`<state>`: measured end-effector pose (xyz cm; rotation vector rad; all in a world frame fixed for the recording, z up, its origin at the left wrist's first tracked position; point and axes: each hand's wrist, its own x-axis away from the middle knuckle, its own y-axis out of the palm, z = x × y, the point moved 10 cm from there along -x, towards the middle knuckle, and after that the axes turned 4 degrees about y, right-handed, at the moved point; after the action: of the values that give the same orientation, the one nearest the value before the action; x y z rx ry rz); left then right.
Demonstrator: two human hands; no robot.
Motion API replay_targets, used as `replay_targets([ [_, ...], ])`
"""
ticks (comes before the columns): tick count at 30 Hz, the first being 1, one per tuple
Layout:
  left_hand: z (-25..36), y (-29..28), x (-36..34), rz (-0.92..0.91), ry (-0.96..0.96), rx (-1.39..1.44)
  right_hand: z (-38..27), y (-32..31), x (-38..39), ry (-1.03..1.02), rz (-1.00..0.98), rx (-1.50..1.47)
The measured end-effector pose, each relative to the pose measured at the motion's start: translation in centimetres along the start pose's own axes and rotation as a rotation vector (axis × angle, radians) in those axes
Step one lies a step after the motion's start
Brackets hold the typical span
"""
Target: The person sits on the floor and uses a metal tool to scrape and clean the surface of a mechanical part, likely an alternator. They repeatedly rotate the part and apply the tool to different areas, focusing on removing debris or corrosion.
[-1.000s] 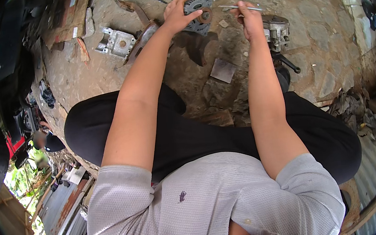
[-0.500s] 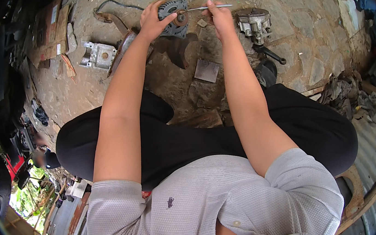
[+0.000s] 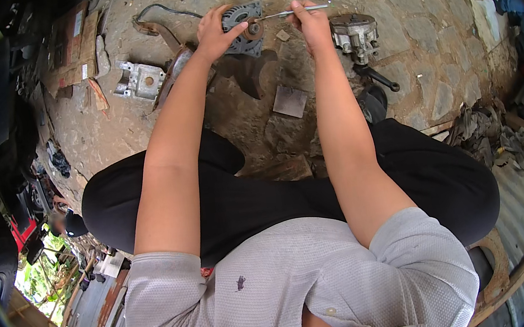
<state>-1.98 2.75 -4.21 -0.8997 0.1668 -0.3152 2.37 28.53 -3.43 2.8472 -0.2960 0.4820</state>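
Note:
Ahead of me a grey finned, round metal housing [image 3: 238, 15], which looks like an alternator end cover, has a rusty brown hub [image 3: 253, 29] at its middle. My left hand [image 3: 217, 38] grips its left side, fingers behind the edge and thumb stretched toward the hub. In my right hand [image 3: 312, 23] a thin metal screwdriver [image 3: 280, 14] is pinched, lying nearly level with its shank pointing left. The tip meets the upper part of the hub; whether it presses into a gap is too small to tell. A dark curved metal piece [image 3: 248, 78] lies just below the housing.
To the right stands a metal pump-like unit [image 3: 355, 31] with a black lever [image 3: 383, 77]. A silver casting [image 3: 139, 80] and a rusty pedal-like arm [image 3: 165, 35] lie left. A square plate [image 3: 290, 100] sits on the stone floor; cardboard [image 3: 71, 46] is farther left.
My right hand has shifted slightly right and down with the screwdriver, whose tip stays at the hub. My left hand keeps hold of the housing.

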Motion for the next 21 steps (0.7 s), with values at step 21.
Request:
replay_targets([
  [21,0.3,-0.3,-0.2,-0.021,-0.013,0.012,0.2,1.1,0.2,0.040,-0.110,0.136],
])
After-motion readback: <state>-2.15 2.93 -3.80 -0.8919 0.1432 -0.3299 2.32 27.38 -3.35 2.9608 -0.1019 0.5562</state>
